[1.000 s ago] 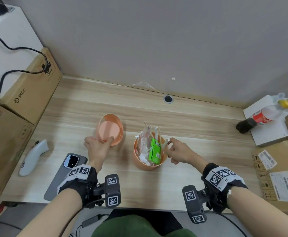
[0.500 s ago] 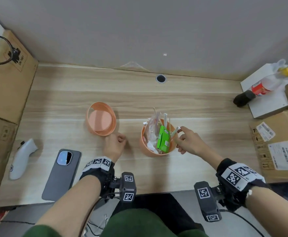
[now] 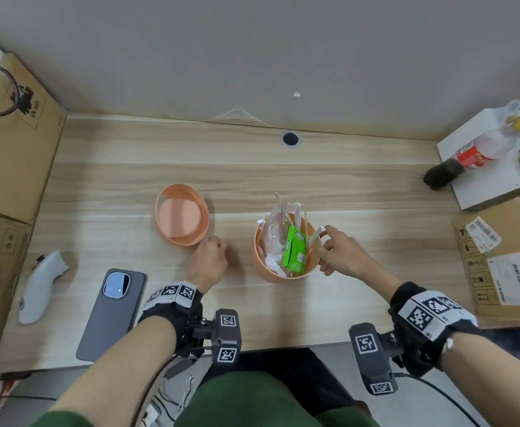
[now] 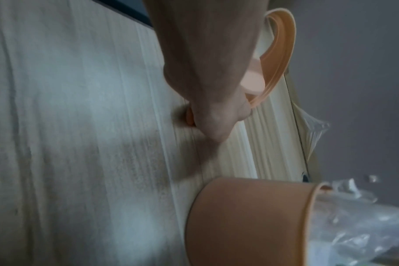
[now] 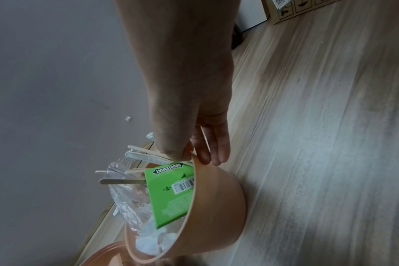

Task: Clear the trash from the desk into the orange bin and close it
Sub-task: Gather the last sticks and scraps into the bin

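Orange bin (image 3: 283, 271) stood mid-desk (image 3: 252, 167), filled: green Doublemint pack (image 3: 295, 252), sticks, plastic wrap | lid (image 3: 181, 214) lying inverted to its left | left hand (image 3: 209, 261) curled empty beside lid | right hand (image 3: 342, 254) pinching a stick (image 3: 315, 236) at bin rim.

DOUBLEMINT on green packet (image 5: 171, 194), PICO on cardboard box (image 3: 9, 143)

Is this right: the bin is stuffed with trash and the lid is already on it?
Not quite. The bin is stuffed with trash, a green box and sticks poking out, but the lid is off. The head view shows it lying upside down on the desk left of the bin, by the left hand.
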Tool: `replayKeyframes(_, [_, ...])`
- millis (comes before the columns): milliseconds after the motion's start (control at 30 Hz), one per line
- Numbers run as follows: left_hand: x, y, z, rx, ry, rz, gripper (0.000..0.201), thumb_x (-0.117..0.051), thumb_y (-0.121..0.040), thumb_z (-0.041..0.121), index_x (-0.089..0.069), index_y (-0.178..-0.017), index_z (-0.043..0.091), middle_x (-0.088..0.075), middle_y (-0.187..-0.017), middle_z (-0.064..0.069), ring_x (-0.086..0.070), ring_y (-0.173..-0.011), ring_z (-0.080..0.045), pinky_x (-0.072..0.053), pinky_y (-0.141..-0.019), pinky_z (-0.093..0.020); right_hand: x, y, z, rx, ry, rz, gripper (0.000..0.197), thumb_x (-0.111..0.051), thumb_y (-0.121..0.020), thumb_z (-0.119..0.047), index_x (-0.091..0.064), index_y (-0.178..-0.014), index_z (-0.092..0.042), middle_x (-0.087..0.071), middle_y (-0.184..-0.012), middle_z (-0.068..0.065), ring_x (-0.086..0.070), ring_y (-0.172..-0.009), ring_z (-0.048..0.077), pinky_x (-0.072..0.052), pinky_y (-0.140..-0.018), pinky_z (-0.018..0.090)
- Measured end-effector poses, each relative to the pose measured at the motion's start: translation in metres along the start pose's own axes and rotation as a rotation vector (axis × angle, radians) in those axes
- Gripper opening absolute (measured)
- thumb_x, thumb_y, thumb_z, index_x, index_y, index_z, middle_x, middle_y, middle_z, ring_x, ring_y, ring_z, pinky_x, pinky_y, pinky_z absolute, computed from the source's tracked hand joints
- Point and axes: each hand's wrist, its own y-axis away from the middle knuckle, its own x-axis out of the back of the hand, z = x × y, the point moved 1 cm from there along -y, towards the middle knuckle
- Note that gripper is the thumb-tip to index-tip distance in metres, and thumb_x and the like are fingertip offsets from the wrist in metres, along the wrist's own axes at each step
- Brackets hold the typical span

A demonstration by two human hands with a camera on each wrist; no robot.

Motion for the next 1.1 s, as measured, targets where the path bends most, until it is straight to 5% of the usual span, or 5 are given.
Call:
replayKeyframes(200, [0.029, 0.009, 0.037, -0.33, 0.428, 0.05, 0.016, -0.049, -0.1, 0.016, -0.057, -0.087, 0.017, -0.057, -0.088, 0.004, -0.053, -0.079, -0.009, -0.039, -0.073, -0.02, 0.0, 0.002, -0.006, -0.02, -0.02, -0.014, 0.022, -0.045, -0.092, -0.023, -0.049, -0.11, -0.01, -0.066, -0.077, 0.013, -0.063, -0.056, 0.021, -0.059, -0.063, 0.032])
replayKeyframes(633, [0.062, 0.019, 0.064, -0.661, 0.05, -0.148, 0.039, -0.051, -0.083, 0.004, -0.077, -0.098, 0.029, -0.057, -0.103, 0.015, -0.055, -0.077, 0.0, -0.041, -0.072, -0.015, 0.006, 0.002, -0.007, -0.011, 0.035, -0.065, 0.019, -0.046, -0.091, -0.021, -0.048, -0.109, -0.012, -0.065, -0.079, 0.011, -0.064, -0.061, 0.021, -0.059, -0.059, 0.031])
replayKeyframes(733, [0.071, 0.021, 0.06, -0.597, 0.104, 0.007, 0.033, -0.056, -0.081, 0.006, -0.071, -0.1, 0.028, -0.055, -0.104, 0.014, -0.055, -0.079, -0.005, -0.047, -0.075, -0.027, 0.007, 0.002, -0.006, -0.005, 0.052, -0.088, 0.022, -0.046, -0.091, -0.019, -0.047, -0.111, -0.01, -0.064, -0.079, 0.01, -0.063, -0.062, 0.023, -0.058, -0.06, 0.033])
replayKeyframes(900, [0.097, 0.018, 0.037, -0.178, 0.095, 0.768, 0.054, -0.07, -0.073, 0.009, -0.056, -0.125, 0.015, -0.052, -0.119, -0.012, -0.048, -0.11, -0.03, -0.038, -0.095, -0.041, 0.006, 0.001, -0.003, 0.0, 0.042, -0.097, 0.026, -0.046, -0.092, -0.021, -0.043, -0.115, -0.01, -0.064, -0.078, 0.008, -0.063, -0.064, 0.025, -0.057, -0.06, 0.033])
replayKeyframes(1100, [0.09, 0.001, -0.009, 0.369, 0.449, 0.341, 0.113, -0.087, -0.066, 0.019, -0.015, -0.153, 0.016, -0.025, -0.152, -0.017, -0.036, -0.135, -0.041, -0.038, -0.109, -0.053, 0.007, 0.004, -0.001, 0.072, 0.242, -0.238, 0.024, -0.046, -0.092, -0.029, -0.039, -0.113, -0.019, -0.069, -0.088, 0.005, -0.066, -0.072, 0.019, -0.056, -0.066, 0.029])
